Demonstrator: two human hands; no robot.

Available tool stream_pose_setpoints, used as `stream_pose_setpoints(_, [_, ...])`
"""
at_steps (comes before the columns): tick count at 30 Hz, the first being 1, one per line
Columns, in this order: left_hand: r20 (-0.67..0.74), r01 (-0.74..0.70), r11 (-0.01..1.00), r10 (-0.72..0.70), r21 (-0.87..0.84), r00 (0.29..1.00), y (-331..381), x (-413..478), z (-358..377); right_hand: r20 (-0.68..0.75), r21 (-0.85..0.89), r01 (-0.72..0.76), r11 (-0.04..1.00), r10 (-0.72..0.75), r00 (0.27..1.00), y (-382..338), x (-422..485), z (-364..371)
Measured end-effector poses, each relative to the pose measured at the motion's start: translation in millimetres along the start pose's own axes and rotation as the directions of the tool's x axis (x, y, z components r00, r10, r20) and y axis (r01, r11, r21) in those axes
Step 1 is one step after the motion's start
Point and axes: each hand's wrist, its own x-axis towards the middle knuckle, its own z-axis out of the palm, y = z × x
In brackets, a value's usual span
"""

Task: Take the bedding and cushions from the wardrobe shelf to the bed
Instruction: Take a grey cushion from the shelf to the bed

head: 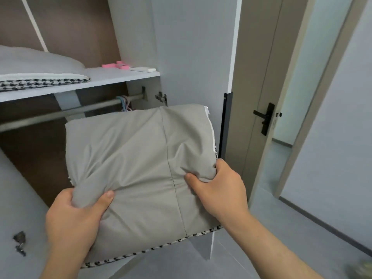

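Note:
A grey cushion with a black-and-white woven underside hangs in front of me, below the wardrobe shelf. My left hand pinches its near left corner. My right hand grips its right edge, thumb on top. On the shelf at the upper left lies a white pillow on top of a houndstooth-patterned cushion.
A pink item and a white remote lie on the shelf's right end. A clothes rail with hangers runs below it. The open wardrobe door stands behind the cushion. A room door with a black handle is to the right.

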Motion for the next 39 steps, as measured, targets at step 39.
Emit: stream_pose_setpoints(39, [0.706, -0.064, 0.727, 0.636, -0.683, -0.313, 290.9, -668.6, 164.5, -0.842, 0.476, -0.764, 0.435, 0.477, -0.253, 281.9, -520.7, -436.1])
